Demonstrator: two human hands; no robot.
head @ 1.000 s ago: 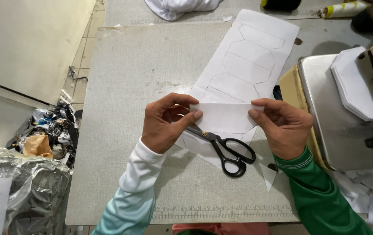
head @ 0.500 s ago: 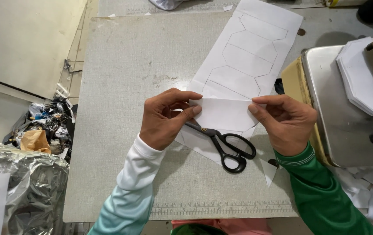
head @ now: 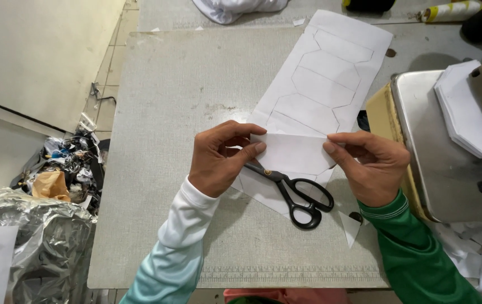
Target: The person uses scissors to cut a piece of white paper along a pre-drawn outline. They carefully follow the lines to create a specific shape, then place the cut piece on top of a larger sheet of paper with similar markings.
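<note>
Grey, rough-textured bench [head: 185, 101] stretches wide and bare to your left and ahead, its left edge dropping off to a tiled floor and a heap of crinkled silver plastic [head: 38, 236]. Your right side is tighter: a sewing machine [head: 449, 146] with a smooth steel bed sits just beside your right hand, and a stack of white cut pieces [head: 466, 112] rests on it.

Your left hand [head: 218, 157] pinches the left end of a small white paper piece [head: 291, 153], thumb on top; your right hand [head: 367, 166] grips the right end the same way. The piece is held flat just above the bench, over the near end of a long paper pattern sheet [head: 325, 79] marked with six-sided outlines. Black-handled scissors [head: 294, 194] lie on that sheet under the piece, blades pointing toward your left hand, handles near your right wrist. A small paper triangle [head: 350, 228] lies near the scissor handles.

Compared with half a second ago, both hands hold the piece just as they did, and the scissors have not shifted.
</note>
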